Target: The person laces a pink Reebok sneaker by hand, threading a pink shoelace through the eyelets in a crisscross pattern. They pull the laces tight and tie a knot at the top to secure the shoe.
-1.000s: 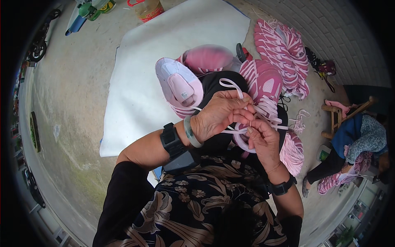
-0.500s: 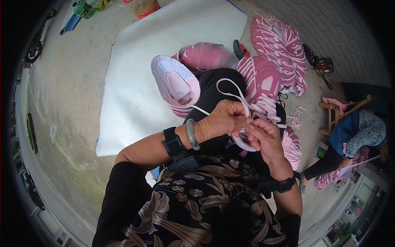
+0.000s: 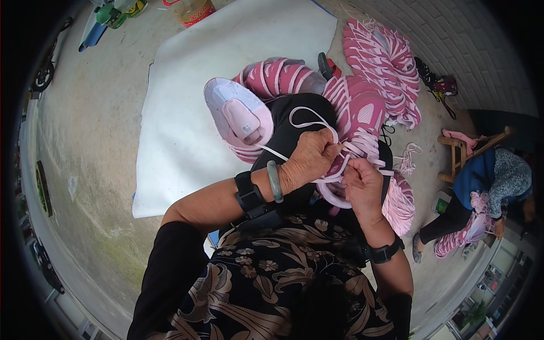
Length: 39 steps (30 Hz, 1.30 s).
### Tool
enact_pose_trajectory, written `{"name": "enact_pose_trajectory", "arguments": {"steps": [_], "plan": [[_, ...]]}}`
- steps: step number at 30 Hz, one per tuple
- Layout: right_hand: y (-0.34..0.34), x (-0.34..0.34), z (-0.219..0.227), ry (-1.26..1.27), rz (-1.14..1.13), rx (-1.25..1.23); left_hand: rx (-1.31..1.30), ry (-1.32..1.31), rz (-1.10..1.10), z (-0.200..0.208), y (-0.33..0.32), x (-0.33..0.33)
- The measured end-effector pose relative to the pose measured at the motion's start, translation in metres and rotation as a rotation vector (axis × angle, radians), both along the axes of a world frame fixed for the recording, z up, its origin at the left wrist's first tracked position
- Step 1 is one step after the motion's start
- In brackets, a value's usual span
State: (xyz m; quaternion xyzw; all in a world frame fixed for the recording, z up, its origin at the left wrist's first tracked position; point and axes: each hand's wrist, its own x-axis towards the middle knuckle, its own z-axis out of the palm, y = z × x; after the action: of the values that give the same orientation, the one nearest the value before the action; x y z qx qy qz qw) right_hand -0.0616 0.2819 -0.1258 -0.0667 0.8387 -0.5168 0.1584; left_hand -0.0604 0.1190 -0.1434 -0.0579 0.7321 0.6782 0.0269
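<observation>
On my dark-trousered lap lies a pink shoe upper (image 3: pixel 359 116) with its collar toward me. A pale pink shoelace (image 3: pixel 310 110) loops up from it past my left hand (image 3: pixel 310 161), whose thumb and forefinger are pinched on the lace. My right hand (image 3: pixel 363 187) is closed too, fingers bent at the lacing edge near the collar; lace strands run by its fingertips. Left of my knee, a stack of nested pink uppers (image 3: pixel 277 79) curves round and ends in an upper (image 3: pixel 241 116) with its pale lining and tongue facing up.
A white sheet (image 3: pixel 181 124) covers the floor ahead and left. More stacked uppers (image 3: pixel 385 68) lie by the brick wall, and laced ones (image 3: pixel 399 207) beside my right leg. At right a co-worker (image 3: pixel 493 181) sits by a wooden chair (image 3: pixel 453 154). Bottles (image 3: pixel 110 16) stand far left.
My hands have moved slightly apart, the left one a little up toward the lacing. The stack beyond my knee was blurred and is now sharp. The co-worker's hands and pink uppers have shifted.
</observation>
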Motion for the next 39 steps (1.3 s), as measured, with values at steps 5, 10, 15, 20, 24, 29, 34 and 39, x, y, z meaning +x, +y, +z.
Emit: {"name": "enact_pose_trajectory", "arguments": {"steps": [5, 10, 15, 20, 24, 29, 34, 39], "plan": [[-0.018, -0.001, 0.020, -0.167, -0.095, -0.077, -0.193, 0.196, 0.084, 0.003, 0.001, -0.001], [-0.023, 0.000, 0.020, -0.194, -0.143, -0.148, -0.349, 0.397, 0.066, -0.002, 0.006, -0.002], [-0.023, -0.002, 0.013, -0.178, -0.118, -0.198, -0.128, 0.137, 0.026, 0.003, 0.007, -0.001], [-0.022, -0.001, 0.004, -0.054, -0.069, -0.112, 0.266, -0.044, 0.124, 0.006, 0.008, 0.001], [-0.009, 0.007, 0.010, -0.034, -0.037, -0.200, 0.708, -0.257, 0.250, 0.019, 0.001, -0.002], [0.089, 0.036, 0.031, -0.223, -0.089, -0.128, 0.687, -0.262, 0.299, 0.014, -0.007, 0.009], [0.187, 0.055, 0.003, -0.161, -0.305, -0.190, 0.623, -0.292, 0.161, 0.013, 0.002, 0.024], [0.154, 0.025, -0.008, 0.337, -0.064, 0.194, 0.121, -0.090, 0.271, 0.025, 0.000, 0.021]]}}
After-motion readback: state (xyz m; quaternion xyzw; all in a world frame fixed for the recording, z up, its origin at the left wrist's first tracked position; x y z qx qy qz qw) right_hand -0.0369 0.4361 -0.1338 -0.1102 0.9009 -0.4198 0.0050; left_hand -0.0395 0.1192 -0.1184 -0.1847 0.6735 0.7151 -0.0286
